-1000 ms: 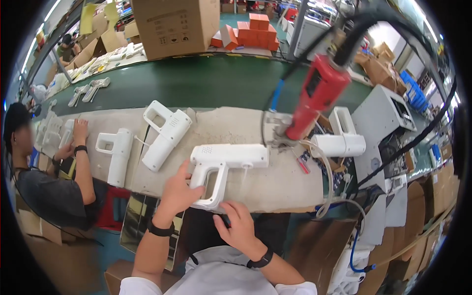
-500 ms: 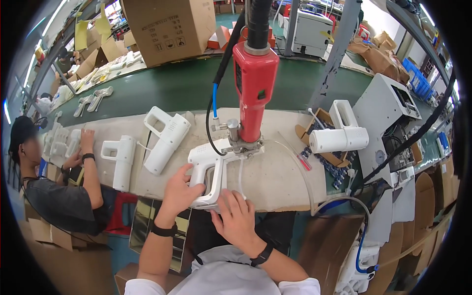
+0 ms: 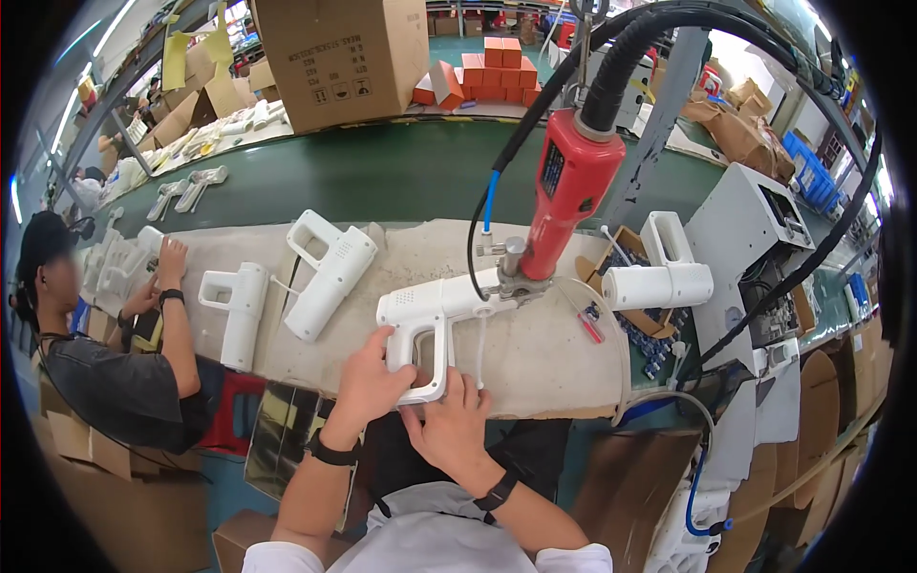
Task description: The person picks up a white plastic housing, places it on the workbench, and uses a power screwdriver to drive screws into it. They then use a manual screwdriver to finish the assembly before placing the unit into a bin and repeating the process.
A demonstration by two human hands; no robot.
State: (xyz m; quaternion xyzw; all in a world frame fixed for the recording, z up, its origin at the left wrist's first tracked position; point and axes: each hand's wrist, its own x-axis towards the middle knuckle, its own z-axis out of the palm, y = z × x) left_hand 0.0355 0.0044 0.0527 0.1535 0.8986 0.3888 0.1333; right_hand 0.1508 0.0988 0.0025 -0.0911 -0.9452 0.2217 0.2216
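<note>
A white gun-shaped plastic device [image 3: 416,307] lies on its side near the front edge of the bench, its handle loop toward me. My left hand [image 3: 371,387] grips the lower left of the handle, thumb across its end. My right hand [image 3: 457,430] holds the same handle end from the right, fingers curled against it. A red power screwdriver [image 3: 569,181] hangs over the device, leaning with its top to the right. Its metal head [image 3: 521,279] sits at the device's narrow front end and hides that part. A thin white strip [image 3: 481,351] hangs below the barrel.
Two similar white devices [image 3: 330,277] [image 3: 245,315] lie to the left, another [image 3: 659,277] at right on a small carton [image 3: 626,244]. A red-handled screwdriver [image 3: 590,328] rests nearby. A co-worker [image 3: 115,353] sits at left. Beyond runs a green conveyor [image 3: 382,172] with a large carton [image 3: 344,57].
The red power screwdriver has swung right and now leans instead of hanging nearly upright. The white device has shifted slightly right with my hands still on its handle.
</note>
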